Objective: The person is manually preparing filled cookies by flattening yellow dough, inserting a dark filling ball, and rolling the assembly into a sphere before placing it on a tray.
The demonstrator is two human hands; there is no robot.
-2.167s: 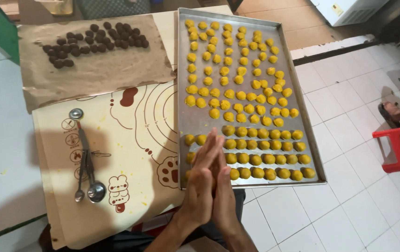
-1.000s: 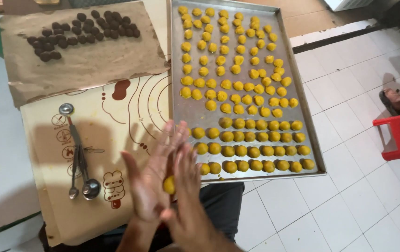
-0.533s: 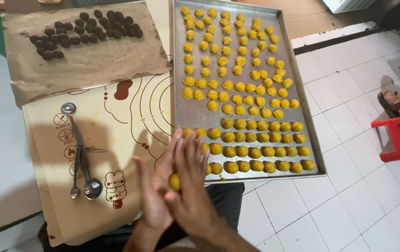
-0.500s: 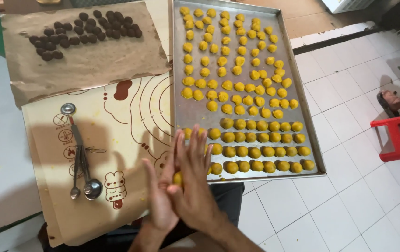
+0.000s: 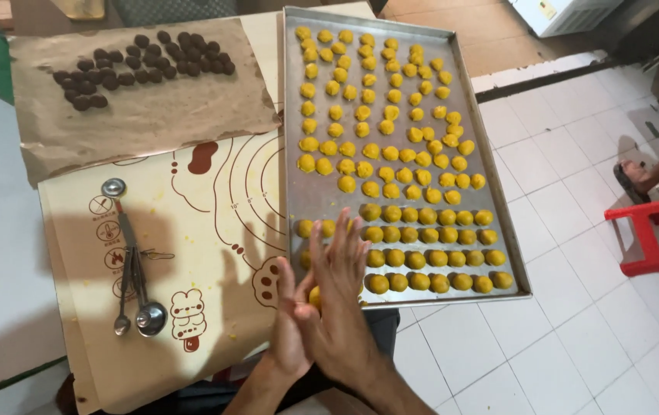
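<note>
A small yellow dough ball (image 5: 315,296) is pressed between the flat, open palms of the left hand (image 5: 289,327) and right hand (image 5: 341,296), just by the metal tray (image 5: 292,192), and should be rolled softly so it stays round.

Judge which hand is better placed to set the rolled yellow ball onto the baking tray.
Probably the right hand: it lies on top, nearer the baking tray, fingers over its front rows. The left hand sits underneath, over the mat, cradling the yellow ball.
</note>
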